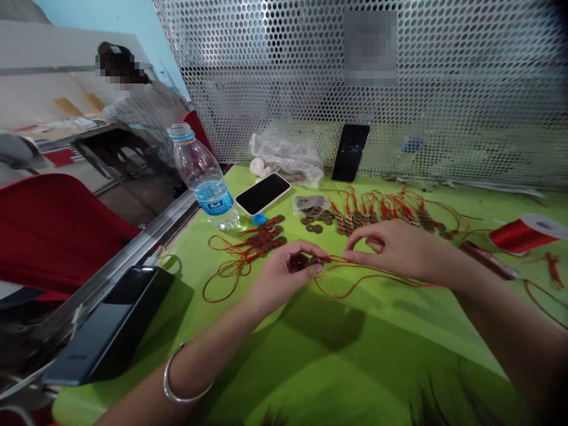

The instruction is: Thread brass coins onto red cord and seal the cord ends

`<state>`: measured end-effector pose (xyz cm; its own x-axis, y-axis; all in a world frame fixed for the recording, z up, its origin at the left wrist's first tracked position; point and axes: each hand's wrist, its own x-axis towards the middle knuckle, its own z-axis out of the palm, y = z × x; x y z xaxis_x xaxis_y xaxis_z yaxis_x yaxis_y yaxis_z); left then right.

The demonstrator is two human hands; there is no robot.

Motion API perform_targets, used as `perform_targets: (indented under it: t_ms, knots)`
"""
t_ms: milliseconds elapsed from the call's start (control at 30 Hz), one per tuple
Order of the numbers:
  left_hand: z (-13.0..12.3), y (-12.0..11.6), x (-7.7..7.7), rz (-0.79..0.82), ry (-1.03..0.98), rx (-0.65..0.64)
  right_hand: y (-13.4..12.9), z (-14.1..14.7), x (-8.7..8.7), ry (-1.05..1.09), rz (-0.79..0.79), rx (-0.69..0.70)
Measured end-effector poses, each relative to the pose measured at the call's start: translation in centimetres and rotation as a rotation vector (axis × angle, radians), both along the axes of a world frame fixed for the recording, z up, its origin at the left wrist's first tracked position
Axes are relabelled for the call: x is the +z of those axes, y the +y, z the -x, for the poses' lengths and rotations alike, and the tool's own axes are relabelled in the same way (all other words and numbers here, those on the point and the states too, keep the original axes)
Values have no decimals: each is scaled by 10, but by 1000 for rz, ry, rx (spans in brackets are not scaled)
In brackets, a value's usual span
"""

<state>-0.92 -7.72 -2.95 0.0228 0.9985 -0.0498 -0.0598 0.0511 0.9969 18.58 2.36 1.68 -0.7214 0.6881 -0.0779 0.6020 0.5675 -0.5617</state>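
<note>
Between the thumb and fingers of my left hand (290, 269) are dark round coins (314, 260) with red cord tied to them. My right hand (390, 248) pinches the red cord (339, 259) just to the right of the coins. Loose cord curves over the green table below both hands. Left of my left hand lie corded coin strings (266, 239) with long red loops. Beyond my hands are loose coins (316, 228), a clear packet of coins (310, 203) and a row of coin strings with red cords (377, 213).
A water bottle (213, 195), blue cap (259, 219) and white-edged phone (263, 194) are at left. Another phone (350, 152) leans on the perforated metal panel (275, 77). A red cord spool (526, 232) lies right; a dark box-like device (115, 319) sits front left. One person (142, 106) sits beyond.
</note>
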Motion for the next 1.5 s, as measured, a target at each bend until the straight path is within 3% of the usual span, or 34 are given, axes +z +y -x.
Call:
perform_targets:
  t_ms: [300,800,1100,1367,1500]
  knots:
    - [0,-2,8,-82,145,-9,-5,20,-9,33,212,4]
    - [-1,-2,7,-165,302,43,-11,27,-15,61,190,-22]
    - [0,-2,8,-124,194,34,-10,28,-17,86,224,-57]
    - [2,0,6,-55,129,152,-12,24,-12,73,72,-4]
    - [3,1,5,-16,126,216,-5,15,-6,156,-243,-90]
